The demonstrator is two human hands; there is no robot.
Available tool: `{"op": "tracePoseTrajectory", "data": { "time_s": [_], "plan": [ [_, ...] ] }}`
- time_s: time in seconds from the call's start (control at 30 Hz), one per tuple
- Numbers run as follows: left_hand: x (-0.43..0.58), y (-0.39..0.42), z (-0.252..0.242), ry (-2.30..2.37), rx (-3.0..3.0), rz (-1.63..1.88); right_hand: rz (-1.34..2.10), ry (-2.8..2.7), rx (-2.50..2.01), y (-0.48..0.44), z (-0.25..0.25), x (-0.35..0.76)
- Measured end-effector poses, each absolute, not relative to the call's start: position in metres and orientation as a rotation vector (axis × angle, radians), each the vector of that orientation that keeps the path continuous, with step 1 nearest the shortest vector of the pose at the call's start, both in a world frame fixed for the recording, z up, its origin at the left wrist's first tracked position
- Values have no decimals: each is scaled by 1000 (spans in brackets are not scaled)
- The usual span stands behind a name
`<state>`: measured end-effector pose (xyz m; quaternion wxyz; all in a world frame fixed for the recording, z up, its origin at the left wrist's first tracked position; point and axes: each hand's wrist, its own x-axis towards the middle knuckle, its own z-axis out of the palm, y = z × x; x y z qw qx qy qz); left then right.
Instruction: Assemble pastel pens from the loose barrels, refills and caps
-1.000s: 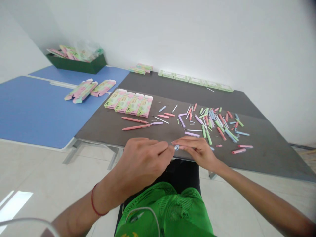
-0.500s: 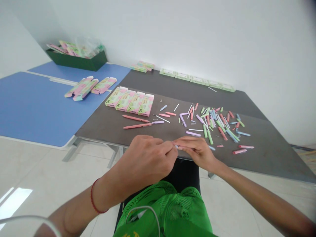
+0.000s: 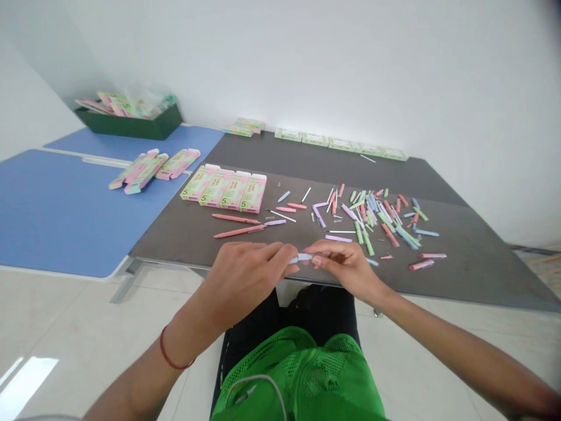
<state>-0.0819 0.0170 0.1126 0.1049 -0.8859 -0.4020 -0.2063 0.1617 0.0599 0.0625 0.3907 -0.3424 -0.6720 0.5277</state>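
Between my two hands, over the table's front edge, is a light blue pen (image 3: 303, 257). My left hand (image 3: 252, 266) is closed around its left end, and my right hand (image 3: 344, 261) pinches its right end with thumb and fingers; both ends are partly hidden by the fingers. Beyond my left hand lie two red pens (image 3: 239, 230) and a purple pen part (image 3: 275, 222). To the right of my right hand spreads a loose pile of pen parts (image 3: 385, 219) in green, red, blue and purple, mixed with thin white refills (image 3: 342, 231).
Pink-and-green boxes (image 3: 232, 190) stand in a row on the dark table (image 3: 477, 275). Paler boxes (image 3: 315, 140) line the wall. Flattened boxes (image 3: 140, 169) lie on the blue table (image 3: 56, 216), with a green bin (image 3: 127, 126) of packaging behind.
My hands have moved slightly apart, and more of the light blue pen shows between them. The whole view has shifted a little.
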Motion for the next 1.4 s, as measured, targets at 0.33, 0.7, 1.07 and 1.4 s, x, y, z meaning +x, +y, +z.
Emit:
{"op": "tracePoseTrajectory", "data": {
  "time_s": [0.33, 0.7, 1.07, 1.4],
  "plan": [
    [-90, 26, 92, -1413, -2822, -967, 1224, -1742, -866, 56, 76, 164],
    [-87, 29, 74, -1294, -2807, -1295, 1372, -1666, -948, 56, 78, 165],
    [-85, 28, 71, -1262, -2795, -1400, 1346, -1588, -874, 51, 80, 157],
    [-80, 23, 69, -1400, -2797, -1389, 1310, -1558, -841, 51, 79, 158]
  ]
}}
